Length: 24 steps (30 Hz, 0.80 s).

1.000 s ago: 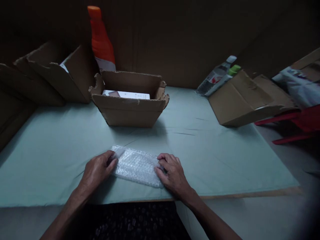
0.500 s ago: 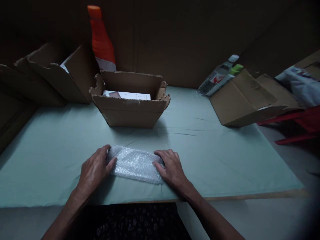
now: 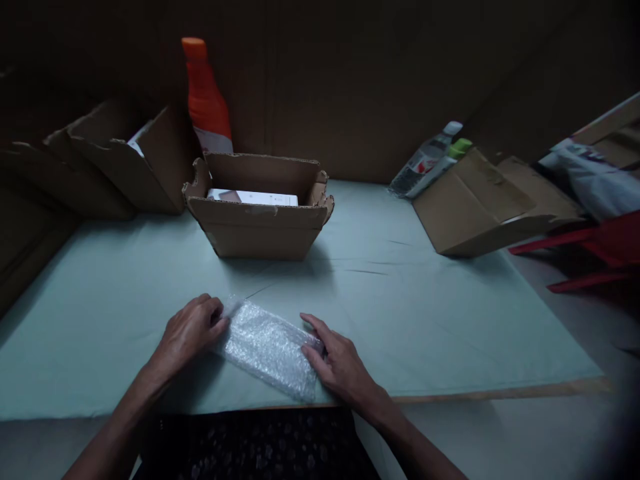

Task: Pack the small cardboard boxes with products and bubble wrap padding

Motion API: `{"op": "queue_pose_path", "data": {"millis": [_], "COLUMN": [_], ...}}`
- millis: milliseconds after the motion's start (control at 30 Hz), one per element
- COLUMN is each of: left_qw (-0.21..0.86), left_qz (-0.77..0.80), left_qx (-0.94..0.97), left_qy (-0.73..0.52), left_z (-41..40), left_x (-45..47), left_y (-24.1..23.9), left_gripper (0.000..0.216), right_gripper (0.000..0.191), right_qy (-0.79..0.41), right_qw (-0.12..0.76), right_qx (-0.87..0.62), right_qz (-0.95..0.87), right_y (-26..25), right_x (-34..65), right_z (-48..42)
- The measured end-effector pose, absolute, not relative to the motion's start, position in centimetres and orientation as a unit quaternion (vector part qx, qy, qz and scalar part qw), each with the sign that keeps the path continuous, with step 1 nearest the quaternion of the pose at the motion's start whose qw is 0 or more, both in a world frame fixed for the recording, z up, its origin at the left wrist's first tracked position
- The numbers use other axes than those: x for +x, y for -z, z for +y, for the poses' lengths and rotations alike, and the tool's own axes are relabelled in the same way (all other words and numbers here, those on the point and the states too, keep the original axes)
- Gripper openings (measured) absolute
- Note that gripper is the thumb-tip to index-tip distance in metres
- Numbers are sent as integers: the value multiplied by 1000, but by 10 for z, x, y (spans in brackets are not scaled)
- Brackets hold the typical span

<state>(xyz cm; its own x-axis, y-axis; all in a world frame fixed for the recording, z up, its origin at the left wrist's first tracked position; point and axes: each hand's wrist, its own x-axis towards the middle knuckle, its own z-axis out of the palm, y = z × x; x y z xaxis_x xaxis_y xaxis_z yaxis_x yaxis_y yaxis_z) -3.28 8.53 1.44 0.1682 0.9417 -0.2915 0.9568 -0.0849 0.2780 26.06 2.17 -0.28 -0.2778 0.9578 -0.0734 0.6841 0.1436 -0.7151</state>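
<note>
A flat, clear oblong of bubble wrap (image 3: 270,343) lies slanted near the table's front edge, its right end closer to me. Whether anything is inside it I cannot tell. At its left end, my left hand (image 3: 195,330) has curled fingers and thumb pinched on the wrap's far corner. My right hand (image 3: 343,363) grips the other end, thumb on the upper face and forefinger reaching past the far edge; its remaining fingers are largely hidden. Beyond both hands stands an uncovered cardboard box (image 3: 260,233) with a white printed box (image 3: 270,198) in it.
More cardboard boxes (image 3: 115,167) line the left back. An orange bottle (image 3: 207,100) stands behind the middle box. To the right are a clear bottle (image 3: 423,160), a green-capped bottle (image 3: 459,148), a tilted carton (image 3: 475,200) and a red stool-like object (image 3: 605,247). Pale green cloth (image 3: 400,320) covers the table.
The bubble wrap has turned, its right end swinging towards me. My left fingers have curled in tighter at its corner, and my right hand has shifted slightly nearer. The camera view has tilted a little.
</note>
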Motion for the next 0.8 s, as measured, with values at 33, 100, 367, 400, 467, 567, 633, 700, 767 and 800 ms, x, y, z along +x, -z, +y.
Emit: {"op": "queue_pose_path", "data": {"millis": [33, 100, 367, 400, 467, 567, 633, 700, 767, 800], "left_qw": [204, 195, 111, 98, 75, 53, 38, 43, 52, 55], "left_qz": [642, 635, 572, 570, 567, 541, 457, 401, 386, 385], "left_qx": [738, 747, 812, 814, 817, 830, 861, 882, 894, 896], "left_qy": [16, 24, -37, -54, -80, -124, -219, -242, -223, -214], "left_z": [88, 96, 167, 171, 164, 120, 78, 38, 10, 2], "left_x": [-33, -32, -1, 2, 2, -11, -23, -31, -30, -26], "left_y": [-15, -18, -24, -22, -16, 1, 12, 18, 18, 17], "left_gripper": [15, 14, 18, 24, 33, 33, 37, 46, 56, 60], "right_gripper": [53, 55, 31, 30, 29, 29, 29, 29, 30, 31], "right_qy": [-333, -343, -380, -383, -392, -423, -455, -499, -561, -593], "right_qw": [220, 243, 239, 241, 240, 235, 235, 232, 230, 232], "right_qx": [-557, -527, -480, -490, -503, -503, -500, -500, -501, -498], "right_qz": [-729, -739, -754, -745, -732, -715, -698, -668, -618, -589], "right_y": [5, 9, 10, 9, 8, 4, 0, -2, -3, -4], "right_x": [260, 256, 230, 228, 226, 228, 231, 232, 232, 231], "right_z": [17, 9, 15, 18, 24, 26, 25, 26, 28, 30]}}
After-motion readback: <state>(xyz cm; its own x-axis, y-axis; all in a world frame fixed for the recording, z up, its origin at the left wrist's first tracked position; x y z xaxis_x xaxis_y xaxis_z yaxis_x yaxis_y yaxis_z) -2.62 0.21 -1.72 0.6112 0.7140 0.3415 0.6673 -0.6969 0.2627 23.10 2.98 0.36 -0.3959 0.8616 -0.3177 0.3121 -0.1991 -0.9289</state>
